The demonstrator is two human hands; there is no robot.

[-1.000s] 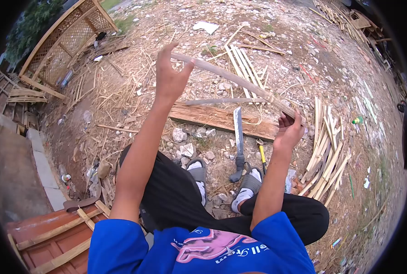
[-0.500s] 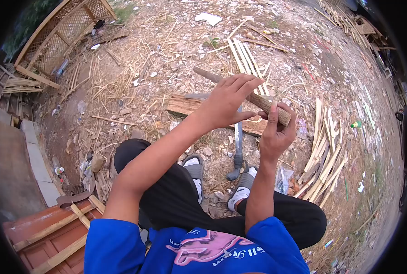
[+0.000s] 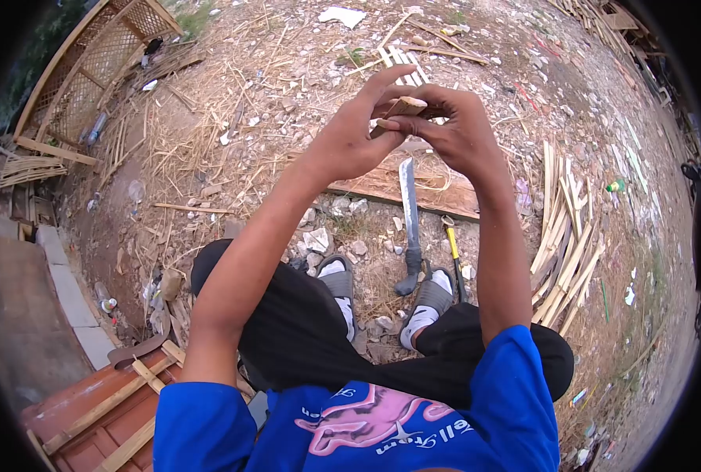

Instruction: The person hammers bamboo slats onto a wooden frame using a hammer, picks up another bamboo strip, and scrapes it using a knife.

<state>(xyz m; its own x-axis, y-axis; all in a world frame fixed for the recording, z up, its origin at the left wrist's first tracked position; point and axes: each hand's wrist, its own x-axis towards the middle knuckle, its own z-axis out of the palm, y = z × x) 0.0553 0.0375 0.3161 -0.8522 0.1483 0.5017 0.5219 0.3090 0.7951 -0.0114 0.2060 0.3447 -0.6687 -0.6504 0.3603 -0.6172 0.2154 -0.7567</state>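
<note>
Raised in front of me is a brown wooden stick (image 3: 402, 110), its pale cut end turned toward my face; most of its length is hidden behind the fingers. My left hand (image 3: 356, 132) grips it from the left, with the index finger stretched out past it. On the other side my right hand (image 3: 457, 130) pinches the stick near its end between thumb and fingers. Below the hands a thick wooden plank (image 3: 453, 197) lies across the ground. A machete (image 3: 410, 208) with a dark handle rests with its tip on that plank.
Beside my right foot lies a tool with a yellow and black handle (image 3: 452, 242). Split wooden strips (image 3: 563, 244) are heaped to the right, with more strips (image 3: 394, 57) beyond the plank. A reddish panel (image 3: 83, 413) is at lower left; a lattice frame (image 3: 91, 67) stands far left.
Both hands have lifted the stick and turned it from lying crosswise to pointing end-on at me. The right hand has moved up and in. The plank and yellow-handled tool are less covered.
</note>
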